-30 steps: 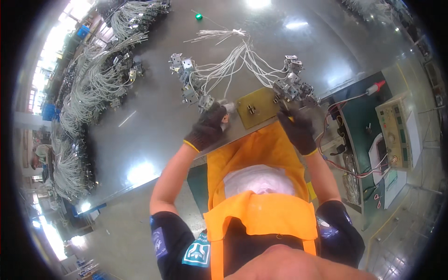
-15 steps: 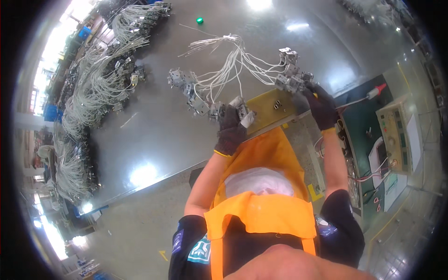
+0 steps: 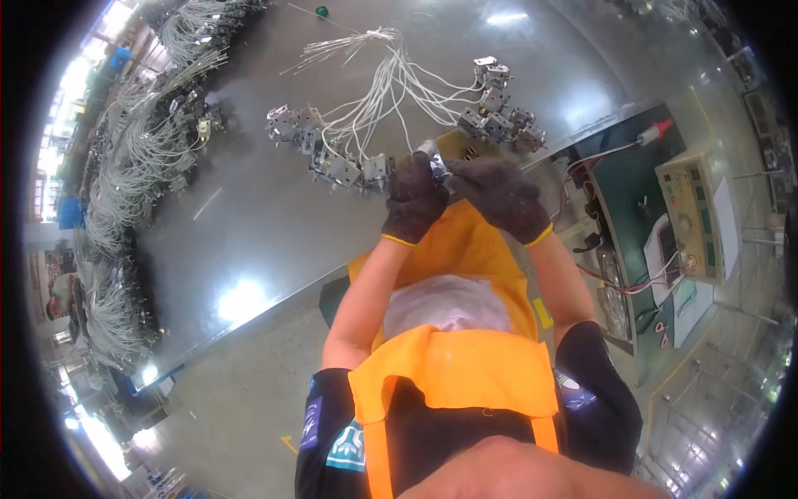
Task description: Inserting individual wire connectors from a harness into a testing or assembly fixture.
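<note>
My left hand (image 3: 416,200), in a dark knitted glove with a yellow cuff, is closed on a small silvery metal block (image 3: 437,165) at the near edge of the bench. My gloved right hand (image 3: 504,196) reaches it from the right, fingers drawn together at its side; whether they pinch anything is hidden. A bundle of thin white wires (image 3: 391,79) fans out beyond my hands. Similar metal blocks hang on its ends, one cluster (image 3: 341,170) to the left and another cluster (image 3: 503,126) to the right.
Beneath the work lies a brownish board (image 3: 455,146) with small dark parts. More wired blocks (image 3: 145,150) are heaped along the bench's left side. At right stand a beige instrument box (image 3: 692,218), a red-tipped probe (image 3: 653,133) and scissors (image 3: 661,334). A green object (image 3: 322,12) lies far back.
My right hand has left the right cluster of blocks and come across to the block at my left hand. The whole view has shifted slightly, with the bench higher in it.
</note>
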The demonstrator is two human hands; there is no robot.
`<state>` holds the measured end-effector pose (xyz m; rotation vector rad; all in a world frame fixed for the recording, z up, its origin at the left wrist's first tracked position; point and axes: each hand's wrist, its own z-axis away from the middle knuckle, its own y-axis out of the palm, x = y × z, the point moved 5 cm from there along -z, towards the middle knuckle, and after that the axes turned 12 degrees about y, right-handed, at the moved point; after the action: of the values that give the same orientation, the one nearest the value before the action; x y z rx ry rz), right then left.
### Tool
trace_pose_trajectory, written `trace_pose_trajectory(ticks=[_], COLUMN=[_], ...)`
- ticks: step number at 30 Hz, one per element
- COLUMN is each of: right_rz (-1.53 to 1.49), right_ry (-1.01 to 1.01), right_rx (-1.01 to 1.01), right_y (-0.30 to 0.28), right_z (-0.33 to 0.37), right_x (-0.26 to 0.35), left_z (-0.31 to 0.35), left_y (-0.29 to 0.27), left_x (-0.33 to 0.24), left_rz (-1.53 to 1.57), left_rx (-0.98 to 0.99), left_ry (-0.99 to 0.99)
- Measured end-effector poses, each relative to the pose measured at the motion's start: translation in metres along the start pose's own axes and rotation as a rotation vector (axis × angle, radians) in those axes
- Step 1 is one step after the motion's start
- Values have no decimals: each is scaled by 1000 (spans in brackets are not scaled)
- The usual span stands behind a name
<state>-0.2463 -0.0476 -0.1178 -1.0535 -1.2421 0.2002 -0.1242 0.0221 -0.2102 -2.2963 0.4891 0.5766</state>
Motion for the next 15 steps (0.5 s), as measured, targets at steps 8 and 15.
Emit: trace_pose_trajectory(ticks=[8, 15], right_rz=[399, 437], right_ry=[168, 182], right_rx=[215, 151], right_y=[21, 21], right_z=[-12, -11], right_x=[0, 8], left_z=[3, -16], left_y=[2, -19], left_x=[4, -18], left_rz=[142, -34], left_rx=[48, -11], left_ry=[-99, 9])
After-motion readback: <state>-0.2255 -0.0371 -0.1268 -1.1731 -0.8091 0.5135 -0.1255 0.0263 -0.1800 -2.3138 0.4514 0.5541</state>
